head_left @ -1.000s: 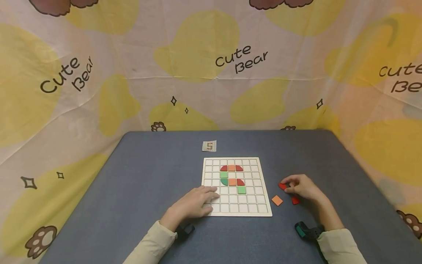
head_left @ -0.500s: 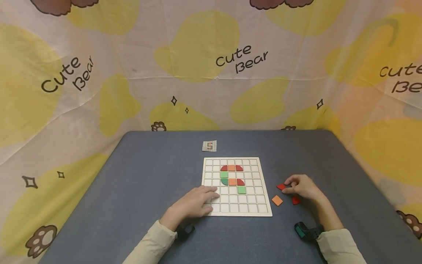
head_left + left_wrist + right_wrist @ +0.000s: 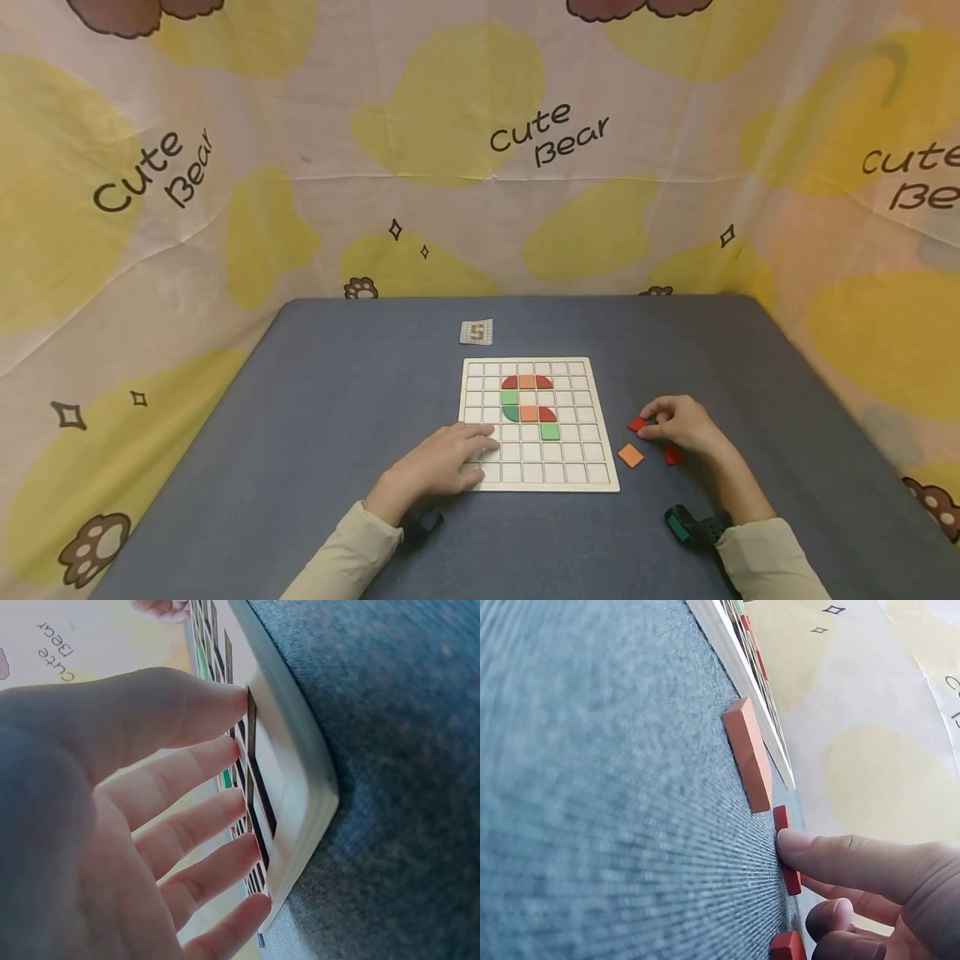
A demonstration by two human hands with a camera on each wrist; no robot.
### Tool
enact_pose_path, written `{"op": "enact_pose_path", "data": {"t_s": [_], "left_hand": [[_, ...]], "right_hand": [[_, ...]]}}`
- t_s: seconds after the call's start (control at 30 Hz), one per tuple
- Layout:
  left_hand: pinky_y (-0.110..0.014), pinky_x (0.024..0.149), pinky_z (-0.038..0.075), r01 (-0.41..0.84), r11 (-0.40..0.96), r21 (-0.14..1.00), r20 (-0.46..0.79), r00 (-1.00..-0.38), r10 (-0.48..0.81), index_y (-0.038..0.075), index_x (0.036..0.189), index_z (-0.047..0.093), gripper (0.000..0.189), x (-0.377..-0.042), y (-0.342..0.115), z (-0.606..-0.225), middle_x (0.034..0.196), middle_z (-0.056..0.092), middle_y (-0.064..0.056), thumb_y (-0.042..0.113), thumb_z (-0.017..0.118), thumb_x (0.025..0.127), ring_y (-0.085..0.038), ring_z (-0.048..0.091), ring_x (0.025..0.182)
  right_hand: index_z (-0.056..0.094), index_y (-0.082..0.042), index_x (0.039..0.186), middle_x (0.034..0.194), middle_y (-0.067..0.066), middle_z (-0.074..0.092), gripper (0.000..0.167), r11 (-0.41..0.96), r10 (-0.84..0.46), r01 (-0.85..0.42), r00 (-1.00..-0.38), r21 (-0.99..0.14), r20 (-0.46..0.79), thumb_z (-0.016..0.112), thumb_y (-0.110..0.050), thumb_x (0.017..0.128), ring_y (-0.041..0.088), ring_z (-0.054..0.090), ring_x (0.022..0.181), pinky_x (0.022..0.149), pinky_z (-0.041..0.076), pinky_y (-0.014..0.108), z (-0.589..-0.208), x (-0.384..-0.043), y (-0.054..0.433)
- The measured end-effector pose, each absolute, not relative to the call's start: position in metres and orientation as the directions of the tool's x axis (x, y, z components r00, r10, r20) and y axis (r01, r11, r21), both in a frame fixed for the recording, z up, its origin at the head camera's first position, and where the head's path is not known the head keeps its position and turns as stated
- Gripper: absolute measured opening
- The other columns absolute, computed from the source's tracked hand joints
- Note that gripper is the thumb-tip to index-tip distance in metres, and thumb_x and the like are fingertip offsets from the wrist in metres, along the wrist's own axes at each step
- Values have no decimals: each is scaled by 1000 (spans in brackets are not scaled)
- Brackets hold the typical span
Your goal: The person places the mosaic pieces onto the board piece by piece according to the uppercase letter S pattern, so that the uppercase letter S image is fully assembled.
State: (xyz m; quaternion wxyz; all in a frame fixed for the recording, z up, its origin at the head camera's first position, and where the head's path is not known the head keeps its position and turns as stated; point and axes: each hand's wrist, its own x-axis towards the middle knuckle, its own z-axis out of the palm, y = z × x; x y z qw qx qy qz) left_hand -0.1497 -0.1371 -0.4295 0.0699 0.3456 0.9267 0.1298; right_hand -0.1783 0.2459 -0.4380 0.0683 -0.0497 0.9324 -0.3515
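Note:
A white grid board (image 3: 562,473) lies on the table, with red, orange and green tiles set in several of its squares in a curving pattern. My left hand (image 3: 442,461) rests its spread fingertips on the board's near left part; the left wrist view shows them touching the surface by the rim (image 3: 300,832). Right of the board, my right hand (image 3: 684,423) pinches a red tile (image 3: 637,424) between thumb and forefinger, low at the tabletop. In the right wrist view the thumb covers the middle of that red tile (image 3: 791,881).
An orange square tile (image 3: 631,456) lies between the board and my right hand. Another red tile (image 3: 672,455) is under the right hand's near side. Behind the board lies a small card (image 3: 476,332) with a gridded pattern. A printed cloth (image 3: 450,125) hangs around the table.
The red tile at my right fingertips has turned and shifted slightly left. My right thumb and forefinger have changed their hold on it. The left hand stays where it was.

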Motion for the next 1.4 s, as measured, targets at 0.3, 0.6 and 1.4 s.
{"op": "enact_pose_path", "data": {"t_s": [0.3,0.6,1.4], "left_hand": [[-46,107,44,631,722,284,-21,-749,662,14,127,62,40,-148,-137,-429,142,55,-5,20,61,88,-24,52,131],[-45,108,43,629,725,281,-32,-749,662,15,128,61,39,-150,-137,-430,143,54,-4,20,60,88,-23,51,133],[-45,107,44,628,729,270,-30,-752,659,14,127,62,39,-149,-137,-430,142,55,-5,20,60,87,-23,52,132]], "right_hand": [[71,3,95,59,-5,41,27,740,-141,-30,-984,-672,-111,79,-13,75,8,39,54,52,30,22,-438,-179,245],[71,3,96,61,-5,42,27,740,-154,-57,-984,-670,-86,78,-14,76,7,39,57,54,29,21,-436,-178,241],[71,3,96,61,-5,41,26,678,-308,-187,-950,-711,-43,77,-13,77,3,35,52,51,31,19,-432,-179,209]]}}
